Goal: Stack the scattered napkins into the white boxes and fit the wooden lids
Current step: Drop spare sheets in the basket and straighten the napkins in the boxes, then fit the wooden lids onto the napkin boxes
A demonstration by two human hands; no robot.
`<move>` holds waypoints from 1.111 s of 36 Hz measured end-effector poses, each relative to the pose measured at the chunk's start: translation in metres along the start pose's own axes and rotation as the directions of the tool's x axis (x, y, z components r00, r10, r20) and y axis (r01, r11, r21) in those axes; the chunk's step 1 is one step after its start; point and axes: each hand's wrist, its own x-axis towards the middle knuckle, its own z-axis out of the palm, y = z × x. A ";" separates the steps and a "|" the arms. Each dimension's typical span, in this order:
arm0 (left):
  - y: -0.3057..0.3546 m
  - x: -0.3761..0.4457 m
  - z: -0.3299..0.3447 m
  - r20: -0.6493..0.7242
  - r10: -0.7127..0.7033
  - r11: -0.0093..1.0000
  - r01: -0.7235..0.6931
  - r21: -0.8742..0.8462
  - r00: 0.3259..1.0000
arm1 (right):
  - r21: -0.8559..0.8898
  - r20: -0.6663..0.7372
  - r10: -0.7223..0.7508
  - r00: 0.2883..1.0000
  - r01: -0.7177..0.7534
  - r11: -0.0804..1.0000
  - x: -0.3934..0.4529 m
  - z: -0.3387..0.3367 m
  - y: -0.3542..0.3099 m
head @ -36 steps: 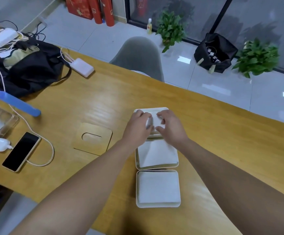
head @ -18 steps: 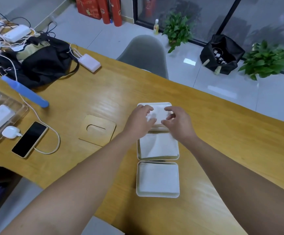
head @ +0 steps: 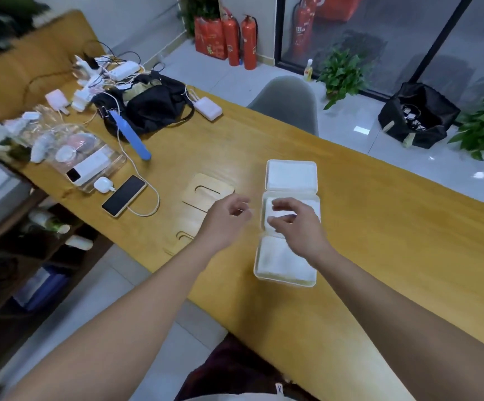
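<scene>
Napkins fill 3 white boxes set in a row on the wooden counter, each box touching the next. The far box shows a flat white stack, level with its rim. The middle box sits partly under the right hand, and the near box lies closest to the person, its napkins also lying flat inside. None of the 3 boxes wears a lid.

The right hand hovers over the middle box with its fingers loosely curled and the thumb below them; whether the fingertips touch the napkin under them cannot be told, and nothing is seen gripped. The left hand hangs just left of the middle box, fingers relaxed and slightly bent, holding nothing, blurred at the tips.

Wooden lids lie flat on the counter to the left of the boxes, each with a slot cut in it; 1 shows fully beyond the left hand, and parts of others show beside and under the left forearm near the counter's edge.

Farther left lie a phone on a white cable, a white earbud case, a clear tray of small things, a blue tool and a black bag. A grey chair stands behind the counter.
</scene>
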 end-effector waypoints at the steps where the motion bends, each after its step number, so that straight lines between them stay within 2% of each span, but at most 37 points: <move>1: -0.006 -0.009 -0.008 -0.015 -0.011 1.000 0.011 -0.007 1.000 | -0.002 0.013 -0.004 1.000 0.004 1.000 -0.006 0.008 -0.001; 9: -0.062 -0.051 -0.077 -0.086 -0.133 0.991 0.130 -0.041 0.987 | -0.078 0.088 0.011 0.996 -0.004 0.997 -0.045 0.083 -0.013; 15: -0.103 -0.058 -0.112 -0.069 -0.177 0.984 0.179 0.022 0.982 | -0.103 0.066 0.131 0.989 -0.123 0.987 -0.050 0.143 -0.012; 20: -0.134 -0.046 -0.129 -0.001 -0.198 0.960 0.194 0.201 0.980 | -0.126 0.008 0.282 0.960 -0.278 0.952 -0.039 0.183 -0.004; 28: -0.172 -0.007 -0.149 0.046 -0.236 0.882 0.194 0.430 0.971 | -0.066 0.061 0.453 0.889 -0.449 0.891 -0.026 0.229 0.015; 33: -0.186 0.002 -0.150 0.075 -0.243 0.892 0.192 0.408 0.967 | 0.000 0.098 0.468 0.878 -0.470 0.883 -0.019 0.244 0.011; 36: -0.193 0.008 -0.146 0.059 -0.196 0.887 0.151 0.437 0.979 | 0.009 0.080 0.511 0.856 -0.513 0.858 -0.015 0.254 0.013; 40: -0.191 0.006 -0.144 0.049 -0.189 0.891 0.150 0.428 0.981 | 0.068 0.098 0.436 0.895 -0.443 0.894 0.000 0.262 0.064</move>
